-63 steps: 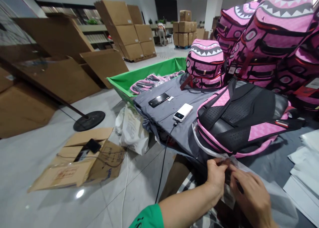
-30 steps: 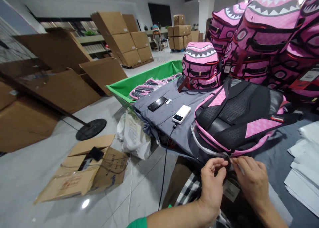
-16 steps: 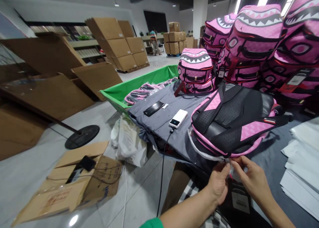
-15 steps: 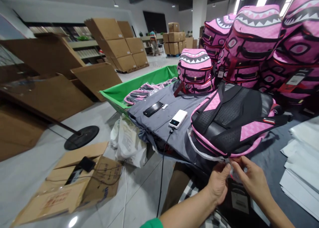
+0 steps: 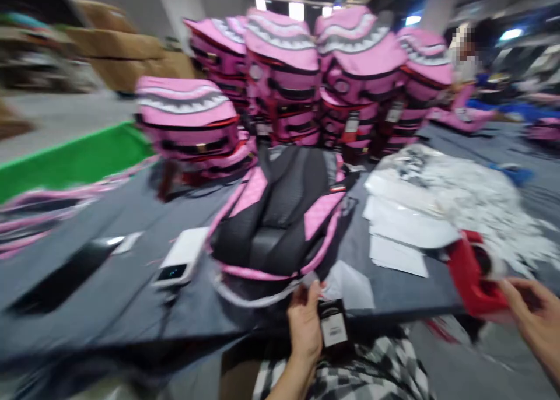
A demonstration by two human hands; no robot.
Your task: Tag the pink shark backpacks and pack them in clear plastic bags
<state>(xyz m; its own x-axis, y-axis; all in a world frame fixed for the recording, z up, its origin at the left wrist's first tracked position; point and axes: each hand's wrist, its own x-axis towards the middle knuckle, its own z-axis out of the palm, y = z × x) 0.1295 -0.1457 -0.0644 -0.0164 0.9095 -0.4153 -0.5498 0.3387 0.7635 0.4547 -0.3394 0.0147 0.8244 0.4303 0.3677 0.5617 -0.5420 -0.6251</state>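
A pink and black backpack [image 5: 284, 213] lies on the grey cloth-covered table with its straps facing up. My left hand [image 5: 305, 318] is pinched on the edge of a clear plastic bag [image 5: 254, 300] at the backpack's near end. Beside that hand hangs a black tag [image 5: 335, 330] with a white label. Far to the right, my right hand [image 5: 531, 312] has its thumb and fingers closed at the end of a red tape dispenser [image 5: 468, 272]. The picture is blurred by motion.
Pink backpacks [image 5: 284, 73] stand stacked behind. White sheets [image 5: 406, 231] and crumpled plastic [image 5: 472, 196] lie right. A white power bank [image 5: 181, 257] and black phone [image 5: 65, 277] lie left, near a green-sided bin [image 5: 79, 161]. A person [image 5: 466, 62] is at the back right.
The view has swung to the right. My right hand has left the plastic edge and moved right onto the red dispenser. My left hand has stayed at the backpack's near end.
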